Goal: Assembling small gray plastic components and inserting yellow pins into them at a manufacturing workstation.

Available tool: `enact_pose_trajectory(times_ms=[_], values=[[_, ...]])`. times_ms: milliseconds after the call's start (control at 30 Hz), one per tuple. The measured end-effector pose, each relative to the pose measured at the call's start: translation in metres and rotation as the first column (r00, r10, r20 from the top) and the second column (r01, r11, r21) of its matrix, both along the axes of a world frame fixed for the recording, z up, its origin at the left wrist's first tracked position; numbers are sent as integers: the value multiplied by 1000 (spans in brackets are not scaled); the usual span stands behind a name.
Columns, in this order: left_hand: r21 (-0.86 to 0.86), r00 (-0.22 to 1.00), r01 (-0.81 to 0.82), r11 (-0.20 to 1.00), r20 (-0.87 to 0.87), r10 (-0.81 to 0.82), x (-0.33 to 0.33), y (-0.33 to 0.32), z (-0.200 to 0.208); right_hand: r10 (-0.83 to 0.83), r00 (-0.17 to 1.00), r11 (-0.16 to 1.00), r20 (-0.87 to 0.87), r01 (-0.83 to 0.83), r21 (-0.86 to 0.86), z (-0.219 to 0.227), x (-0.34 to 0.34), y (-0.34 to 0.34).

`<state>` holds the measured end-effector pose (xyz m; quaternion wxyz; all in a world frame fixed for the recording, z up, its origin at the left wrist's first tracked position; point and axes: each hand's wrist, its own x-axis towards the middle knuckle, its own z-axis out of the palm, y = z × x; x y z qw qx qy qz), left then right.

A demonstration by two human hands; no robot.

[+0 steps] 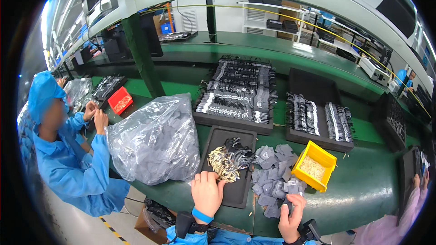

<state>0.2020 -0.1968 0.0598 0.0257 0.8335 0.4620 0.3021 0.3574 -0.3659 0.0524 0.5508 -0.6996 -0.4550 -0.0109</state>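
Spread, the right hand [292, 220] is at grey pads [271, 177] near the desk's front edge; the left hand [207, 196], by leads [225, 163] at the tray's left edge, grips unclearly.

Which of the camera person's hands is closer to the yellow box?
Right. The right hand is just on the near side of the yellow box, slightly left, by the gray pieces; the left hand is farther left, by the black tray.

The bag [131, 143] is glossy plastic, the grey pieces [270, 177] matt, the tabletop [363, 177] shiny.
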Motion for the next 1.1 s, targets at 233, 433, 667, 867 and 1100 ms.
enact_pose_trajectory(times_ms=[233, 433, 667, 867, 1100], values=[[-234, 921, 55, 971, 387, 41, -17, 14, -1, -19, 1000, 1000, 6, 19, 9, 1, 0, -4], [-475, 795, 232, 849, 595, 115, -20, 26, 3, 14, 1000, 1000, 1, -14, -4, 0, 2, 0], [-474, 529, 662, 580, 844, 86, -10, 4, 29, 165, 986, 986, 18, -165, -13, -4, 9, -10], [-535, 535, 807, 250, 841, 74, 23, -40, 53, 412, 776, 894, -477, -447, 45, 27, 4, 7], [-523, 526, 836, 166, 850, 31, 53, -53, 48, 401, 637, 912, -659, -346, 220, 47, 32, 22]])
